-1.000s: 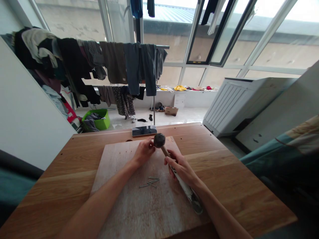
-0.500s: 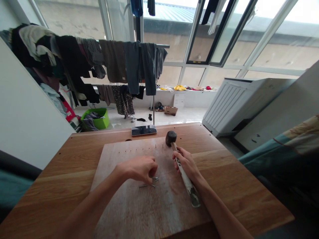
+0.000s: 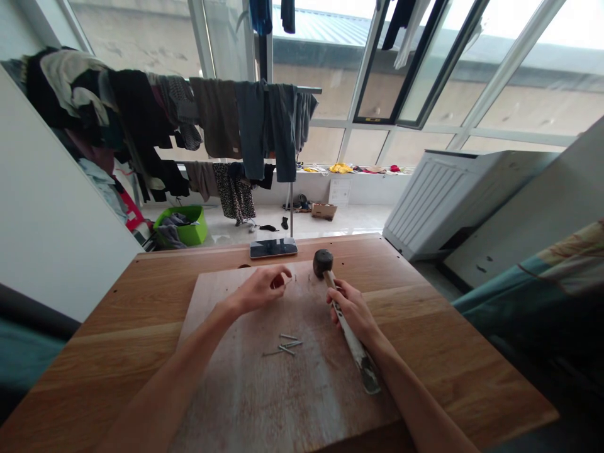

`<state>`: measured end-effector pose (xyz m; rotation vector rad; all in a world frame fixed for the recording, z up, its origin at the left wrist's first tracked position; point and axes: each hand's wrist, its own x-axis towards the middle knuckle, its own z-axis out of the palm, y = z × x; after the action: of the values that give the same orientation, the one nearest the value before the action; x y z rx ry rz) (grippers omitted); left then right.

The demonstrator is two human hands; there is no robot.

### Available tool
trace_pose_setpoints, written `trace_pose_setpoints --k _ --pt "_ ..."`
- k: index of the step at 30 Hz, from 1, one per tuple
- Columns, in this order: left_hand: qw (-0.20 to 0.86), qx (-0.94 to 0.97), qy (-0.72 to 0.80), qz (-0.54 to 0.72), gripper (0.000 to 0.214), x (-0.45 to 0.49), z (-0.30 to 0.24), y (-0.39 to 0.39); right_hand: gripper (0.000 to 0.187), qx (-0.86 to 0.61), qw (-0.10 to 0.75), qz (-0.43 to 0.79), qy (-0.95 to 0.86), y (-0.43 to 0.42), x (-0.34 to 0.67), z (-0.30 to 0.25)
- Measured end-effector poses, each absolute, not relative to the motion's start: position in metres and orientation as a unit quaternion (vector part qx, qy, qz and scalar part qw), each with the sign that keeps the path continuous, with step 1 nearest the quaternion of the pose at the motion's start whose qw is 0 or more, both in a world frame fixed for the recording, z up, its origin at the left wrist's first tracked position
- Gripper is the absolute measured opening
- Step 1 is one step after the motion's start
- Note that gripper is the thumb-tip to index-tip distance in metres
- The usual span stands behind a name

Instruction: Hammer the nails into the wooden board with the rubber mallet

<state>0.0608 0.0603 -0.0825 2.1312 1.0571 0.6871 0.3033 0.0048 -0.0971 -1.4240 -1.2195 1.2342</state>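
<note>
My left hand (image 3: 260, 289) is pinched on a single nail, held over the far part of the pale wooden board (image 3: 245, 390). My right hand (image 3: 352, 309) is wrapped round the handle of a mallet (image 3: 343, 321); its dark head rests near the board's far edge, right of my left hand. A few loose nails (image 3: 285, 345) lie on the board between my forearms. A row of small nail marks runs along the board's far edge.
The board lies on a wooden table (image 3: 117, 314). A phone (image 3: 274, 247) lies flat at the table's far edge. Beyond stand a clothes rack (image 3: 245, 126), a green basket (image 3: 186, 224) and a white cabinet (image 3: 448, 189). A patterned cloth (image 3: 557, 270) hangs at the right.
My left hand hovered at the loose nails half a second ago, then moved back up the board with one nail pinched. The mallet swung right off the nail spot and rests there.
</note>
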Motion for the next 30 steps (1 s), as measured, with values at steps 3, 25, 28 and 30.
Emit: trace_pose_setpoints --k 3,25,28,30 --pt "0.295 0.764 0.446 0.361 0.023 0.057 -0.097 0.071 0.040 -0.567 0.439 0.495 -0.491 0.005 0.304 -0.097" --pt "0.215 0.809 0.408 0.366 0.004 0.057 -0.113 0.076 0.034 -0.544 0.442 0.514 -0.495 -0.001 0.304 -0.078" --pt "0.216 0.806 0.413 0.363 0.005 0.058 -0.114 0.076 0.032 -0.517 0.440 0.524 -0.515 -0.005 0.304 -0.062" --pt "0.218 0.804 0.414 0.367 0.005 0.059 -0.115 0.077 0.032 -0.496 0.432 0.538 -0.527 -0.009 0.299 -0.052"
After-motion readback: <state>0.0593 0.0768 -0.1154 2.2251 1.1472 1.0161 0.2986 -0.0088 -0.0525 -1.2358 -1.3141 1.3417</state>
